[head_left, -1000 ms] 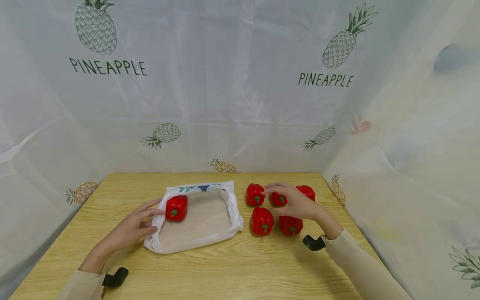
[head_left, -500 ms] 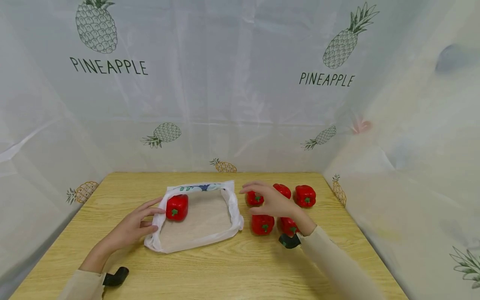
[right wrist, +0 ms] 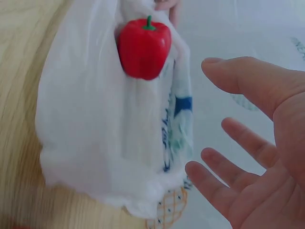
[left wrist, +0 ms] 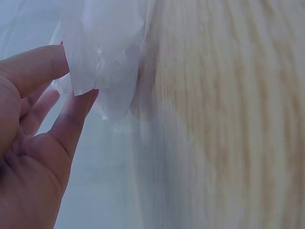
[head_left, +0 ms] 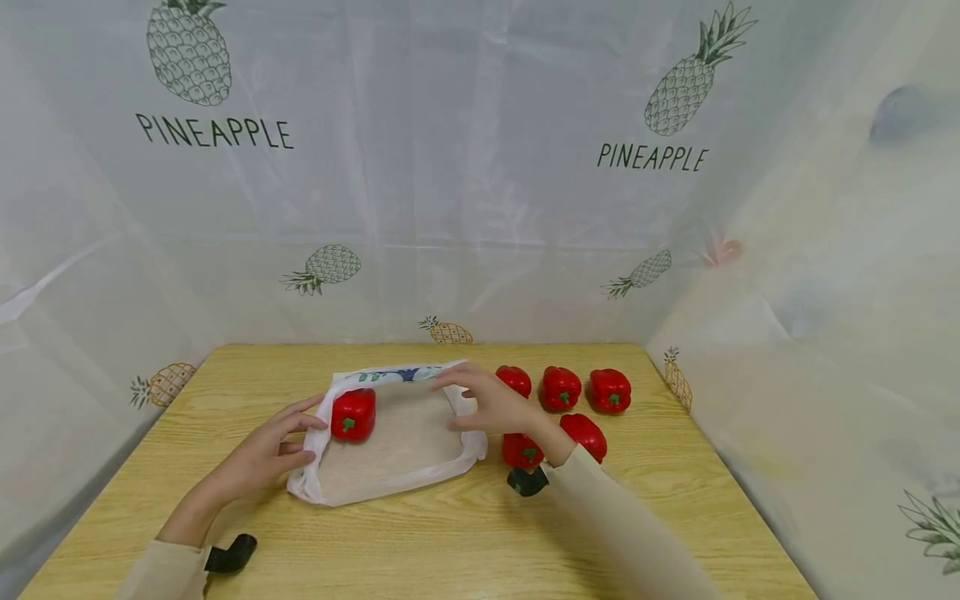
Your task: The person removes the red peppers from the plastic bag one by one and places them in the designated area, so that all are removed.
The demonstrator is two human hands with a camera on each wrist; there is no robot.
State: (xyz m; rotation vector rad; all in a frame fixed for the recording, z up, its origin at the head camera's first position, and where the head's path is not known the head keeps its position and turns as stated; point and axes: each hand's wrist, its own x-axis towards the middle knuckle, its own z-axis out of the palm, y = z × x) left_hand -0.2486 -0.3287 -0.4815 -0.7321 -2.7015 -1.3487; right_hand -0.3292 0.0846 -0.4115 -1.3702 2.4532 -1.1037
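A white plastic bag (head_left: 397, 479) lies open on the wooden table (head_left: 450, 542). One red pepper (head_left: 352, 414) sits inside it by the left rim, also seen in the right wrist view as the red pepper (right wrist: 144, 47) against the bag (right wrist: 95, 143). My left hand (head_left: 309, 429) pinches the bag's left rim between thumb and finger; the left wrist view shows the left hand (left wrist: 74, 81) with the bag's edge (left wrist: 102, 52) in that pinch. My right hand (head_left: 453, 402) hovers over the bag's right rim, fingers spread and empty, as the right hand (right wrist: 214, 119) shows.
Several loose red peppers lie right of the bag: a back row (head_left: 561, 387) and two nearer ones (head_left: 522, 450), partly hidden by my right wrist. Translucent pineapple-print sheeting (head_left: 480, 208) walls the table at back and sides.
My right hand has swept left from above the loose peppers to the bag's right rim, carrying nothing. The left hand and the pepper in the bag have stayed put.
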